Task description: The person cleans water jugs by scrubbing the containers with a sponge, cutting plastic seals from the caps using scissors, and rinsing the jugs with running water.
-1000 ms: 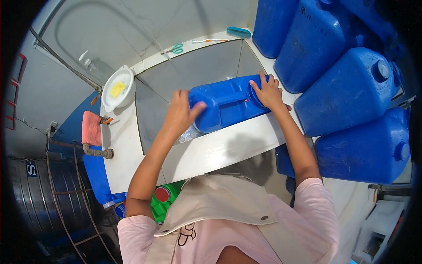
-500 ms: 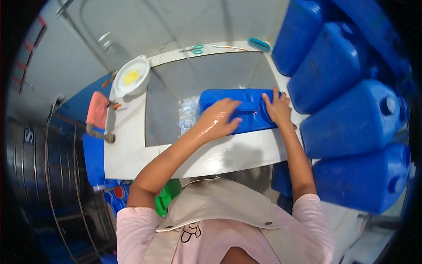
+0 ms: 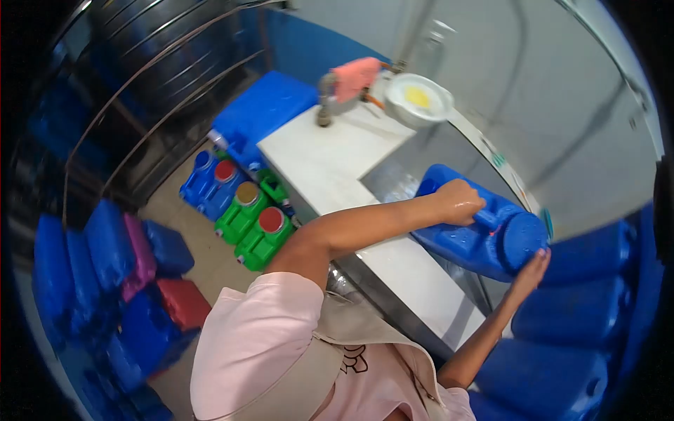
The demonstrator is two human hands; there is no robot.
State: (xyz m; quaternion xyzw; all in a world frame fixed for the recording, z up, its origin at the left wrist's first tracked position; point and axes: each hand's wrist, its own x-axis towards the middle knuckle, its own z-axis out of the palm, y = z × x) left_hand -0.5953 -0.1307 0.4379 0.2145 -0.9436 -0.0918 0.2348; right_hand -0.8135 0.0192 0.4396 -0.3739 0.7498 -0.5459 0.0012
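A blue jerry can (image 3: 456, 242) with a wide round cap (image 3: 526, 238) lies tilted over the sink basin (image 3: 414, 165), cap end toward the right. My left hand (image 3: 460, 202) is closed around its top handle. At the cap end, my right hand (image 3: 531, 274) holds the can's lower edge, fingers against the rim by the cap. Part of that hand's grip is hidden beneath the can. Crumpled clear plastic or water (image 3: 397, 186) glints in the basin.
A white bowl (image 3: 439, 105) with something yellow and a pink cloth (image 3: 357, 77) over a tap are on the counter (image 3: 330, 158). Capped green and blue containers (image 3: 256, 235) stand on the floor at left. Large blue jerry cans (image 3: 569, 316) line the right side.
My view has swung left. The jerry can has been lifted and turned so its cap shows. My left hand has closed on the handle; my right has shifted to the cap end.
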